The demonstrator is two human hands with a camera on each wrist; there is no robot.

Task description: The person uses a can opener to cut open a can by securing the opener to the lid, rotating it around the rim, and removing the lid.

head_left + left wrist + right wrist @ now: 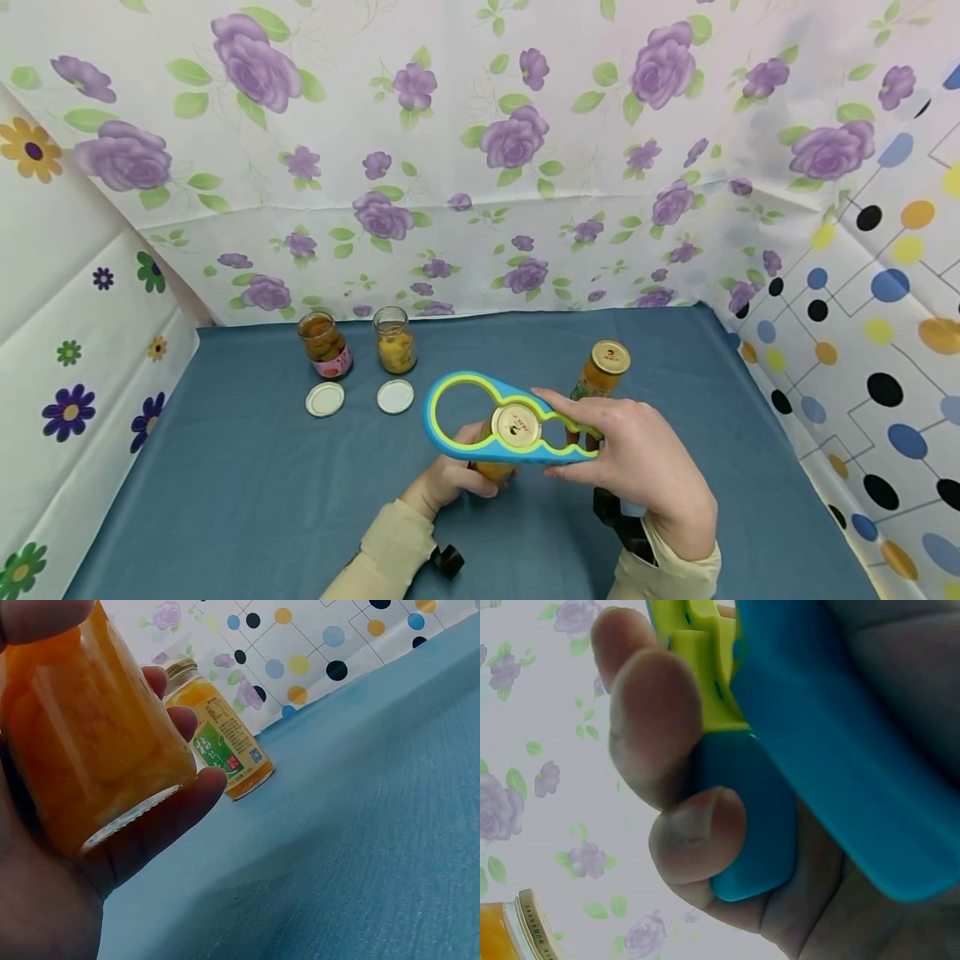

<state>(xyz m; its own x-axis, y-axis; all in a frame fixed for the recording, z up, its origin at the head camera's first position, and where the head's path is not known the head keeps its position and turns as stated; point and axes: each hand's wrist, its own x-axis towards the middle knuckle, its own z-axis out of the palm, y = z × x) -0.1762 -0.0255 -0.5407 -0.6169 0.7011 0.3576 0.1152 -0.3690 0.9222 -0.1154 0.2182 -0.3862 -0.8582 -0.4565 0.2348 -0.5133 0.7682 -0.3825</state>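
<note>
My left hand [447, 480] grips a glass jar of orange fruit [90, 735], its fingers wrapped around the side and its base clear of the cloth in the left wrist view. A gold lid [517, 426] caps this jar. Around that lid sits one of the rounded openings of a blue and yellow-green jar opener [433, 425], with its larger ring out to the left. My right hand [645, 454] grips the opener's handle end, fingers curled around both arms, as the right wrist view shows close up.
A capped jar of orange fruit [597, 371] stands behind my right hand. At the back left are two uncapped jars, one with a pink label [332, 362] and one with yellow fruit [395, 350]. Two lids [325, 399] lie before them on the blue cloth [247, 492].
</note>
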